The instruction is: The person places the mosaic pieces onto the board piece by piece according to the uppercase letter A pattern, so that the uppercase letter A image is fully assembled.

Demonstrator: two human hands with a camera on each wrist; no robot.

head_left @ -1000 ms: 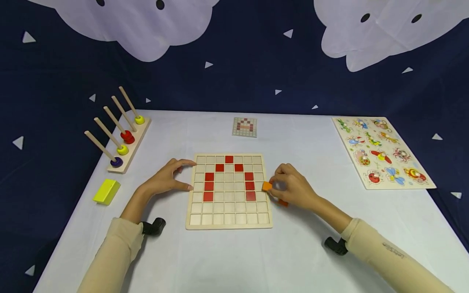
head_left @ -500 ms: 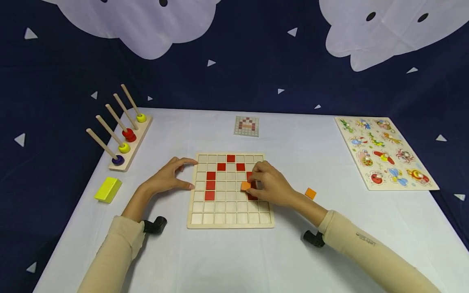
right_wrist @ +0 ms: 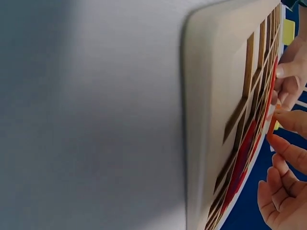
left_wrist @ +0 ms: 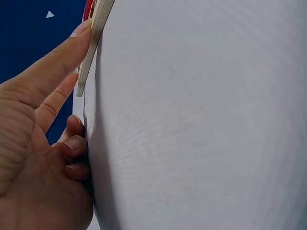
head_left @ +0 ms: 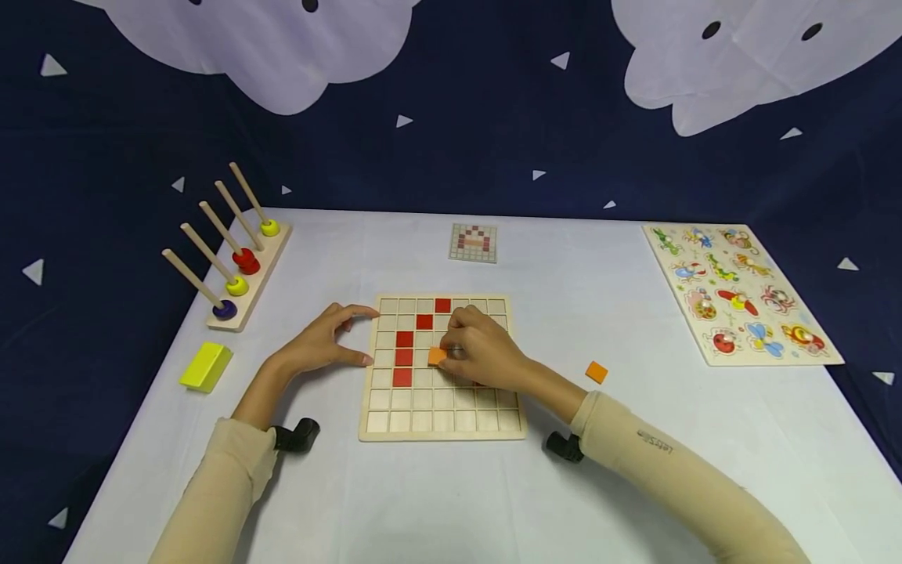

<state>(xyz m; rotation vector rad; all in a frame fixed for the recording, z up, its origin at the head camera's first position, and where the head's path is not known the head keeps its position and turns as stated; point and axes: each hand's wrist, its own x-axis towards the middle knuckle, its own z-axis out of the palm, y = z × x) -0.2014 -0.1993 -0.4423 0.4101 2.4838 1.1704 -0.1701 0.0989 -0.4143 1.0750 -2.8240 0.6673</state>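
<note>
A square wooden grid board lies on the white table with red square tiles in some of its cells. My left hand is at the board's left edge, thumb and index finger spread apart and touching the rim; its other fingers curl under in the left wrist view. Over the middle of the board, my right hand pinches an orange square tile between thumb and fingers, just right of the left red column. That hand hides most of the red tiles on the right side. A second orange tile lies on the table to the right.
Behind the board lies a small pattern card. At left stand a peg stacker with coloured beads and a yellow block. An insect picture puzzle lies at the right.
My right hand has carried the orange tile leftward from the board's right edge to its middle, uncovering the second orange tile on the table. My left hand has stayed at the board's edge.
</note>
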